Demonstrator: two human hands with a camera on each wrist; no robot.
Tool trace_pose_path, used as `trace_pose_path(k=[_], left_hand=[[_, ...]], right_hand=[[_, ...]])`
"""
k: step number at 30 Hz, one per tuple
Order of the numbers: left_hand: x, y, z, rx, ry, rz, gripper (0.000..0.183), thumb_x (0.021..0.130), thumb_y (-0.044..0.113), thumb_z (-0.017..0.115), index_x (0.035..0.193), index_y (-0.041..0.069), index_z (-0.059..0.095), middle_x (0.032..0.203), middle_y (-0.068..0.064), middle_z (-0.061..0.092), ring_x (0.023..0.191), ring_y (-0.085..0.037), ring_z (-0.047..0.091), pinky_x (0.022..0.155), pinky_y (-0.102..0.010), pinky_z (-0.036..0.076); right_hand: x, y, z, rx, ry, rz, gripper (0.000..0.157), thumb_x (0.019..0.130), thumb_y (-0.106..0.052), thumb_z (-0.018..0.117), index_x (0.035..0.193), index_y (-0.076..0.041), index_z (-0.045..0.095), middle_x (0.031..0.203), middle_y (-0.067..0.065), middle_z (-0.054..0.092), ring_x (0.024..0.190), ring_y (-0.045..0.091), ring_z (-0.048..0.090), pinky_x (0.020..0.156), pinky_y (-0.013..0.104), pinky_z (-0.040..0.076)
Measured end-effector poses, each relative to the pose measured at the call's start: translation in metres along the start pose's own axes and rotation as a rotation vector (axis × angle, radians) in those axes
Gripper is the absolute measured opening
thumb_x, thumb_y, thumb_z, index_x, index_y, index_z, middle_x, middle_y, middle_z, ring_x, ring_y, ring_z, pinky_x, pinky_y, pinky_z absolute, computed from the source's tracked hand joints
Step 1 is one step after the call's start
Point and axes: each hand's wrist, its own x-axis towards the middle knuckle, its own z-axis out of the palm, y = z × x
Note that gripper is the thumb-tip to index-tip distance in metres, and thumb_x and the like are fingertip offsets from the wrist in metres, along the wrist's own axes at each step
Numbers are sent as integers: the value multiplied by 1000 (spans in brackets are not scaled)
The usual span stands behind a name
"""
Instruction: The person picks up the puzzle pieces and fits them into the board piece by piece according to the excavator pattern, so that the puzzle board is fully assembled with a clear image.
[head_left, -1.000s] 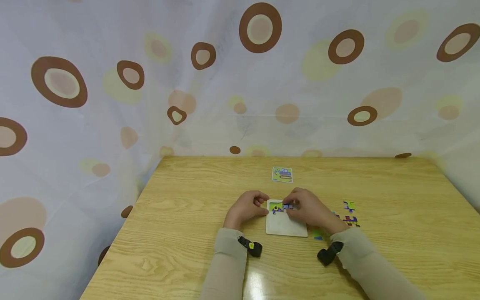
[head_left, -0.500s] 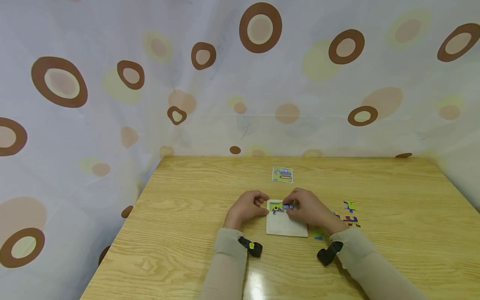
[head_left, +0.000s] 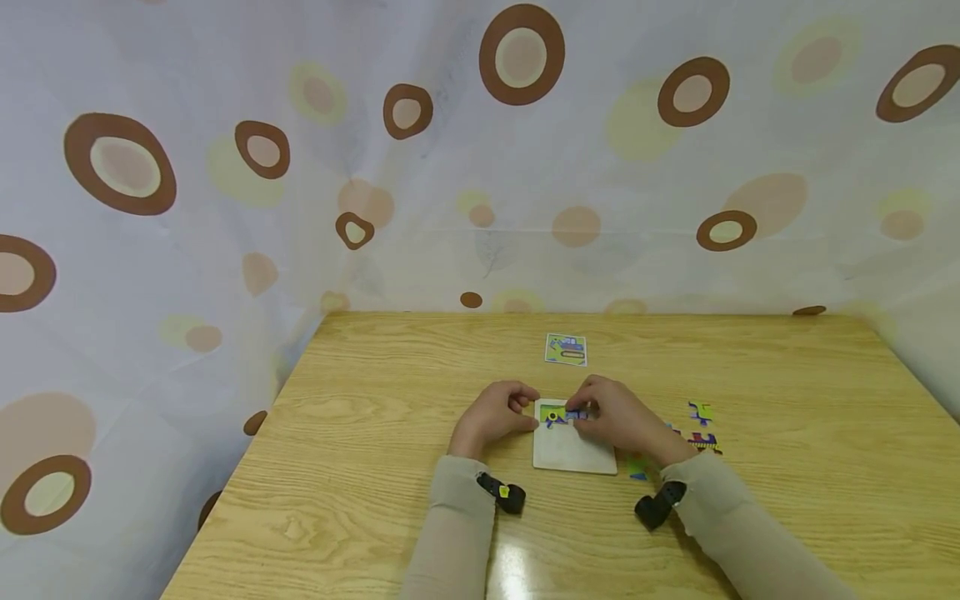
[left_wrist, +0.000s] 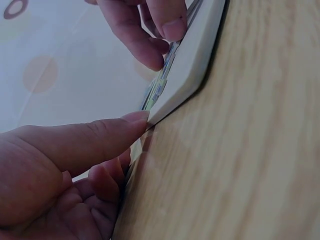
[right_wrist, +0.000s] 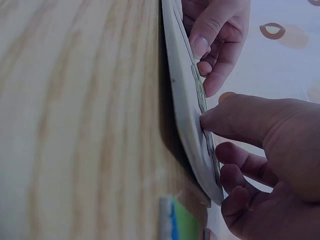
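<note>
A white puzzle board (head_left: 573, 454) lies on the table, with green, yellow and purple jigsaw pieces (head_left: 552, 415) set along its far side. My left hand (head_left: 493, 415) holds the board's left edge; its thumb (left_wrist: 107, 140) touches the corner in the left wrist view, other fingers curled below. Over the board's upper right, my right hand (head_left: 618, 417) pinches a purple jigsaw piece (head_left: 576, 414) between thumb and fingers, down at the board's surface. That hand partly hides the piece. In the right wrist view the right thumb (right_wrist: 235, 117) rests at the board's face.
A small picture card (head_left: 566, 349) of a digger lies beyond the board. Loose jigsaw pieces lie to the right, including a green-yellow one (head_left: 701, 412), a red-purple one (head_left: 703, 442) and a green-blue one (head_left: 637, 468) beside the right wrist. A patterned curtain (head_left: 420, 250) stands behind the wooden table.
</note>
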Motion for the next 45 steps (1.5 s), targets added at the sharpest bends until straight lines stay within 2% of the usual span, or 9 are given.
trace_pose_path(k=[8, 14, 19, 25, 32, 45], left_hand=[[-1, 0, 1, -6, -6, -28, 33, 84, 5, 79, 116, 9, 70, 94, -1, 58, 83, -13, 49, 75, -26, 42], [-1, 3, 0, -21, -9, -34, 33, 84, 4, 78, 116, 9, 70, 95, -4, 58, 83, -14, 48, 74, -26, 42], [-1, 4, -1, -17, -9, -29, 33, 84, 4, 78, 115, 8, 69, 96, -5, 58, 83, -14, 48, 74, -26, 42], [-1, 3, 0, -14, 0, -30, 33, 83, 5, 79, 114, 9, 70, 95, -4, 57, 82, -14, 48, 73, -27, 42], [-2, 3, 2, -12, 4, -15, 33, 83, 4, 79, 114, 8, 69, 95, -5, 57, 81, -14, 47, 73, -27, 41], [-2, 3, 2, -22, -3, -15, 33, 83, 3, 79, 115, 7, 69, 96, -5, 57, 82, -15, 47, 74, -27, 41]], right_hand=[[-1, 1, 0, -12, -12, -20, 18, 87, -7, 74, 105, -8, 75, 99, 0, 59, 87, 15, 55, 78, 37, 46], [-1, 0, -3, -25, -13, -34, 20, 87, -10, 75, 107, -8, 74, 100, 0, 61, 89, 16, 56, 80, 39, 46], [-5, -3, -7, 5, 1, -38, 23, 88, -10, 74, 110, -5, 73, 102, 2, 63, 91, 19, 57, 79, 39, 48], [-19, -7, -18, 28, 13, -51, 21, 94, -11, 67, 112, -3, 73, 105, 6, 64, 93, 21, 59, 78, 40, 50], [-38, -5, -33, 46, 44, -4, 22, 97, -16, 65, 116, -7, 71, 112, 4, 63, 105, 26, 57, 86, 48, 48], [-62, 11, -55, 33, 123, -61, 22, 97, -16, 64, 114, -4, 71, 112, 6, 63, 102, 27, 58, 77, 41, 50]])
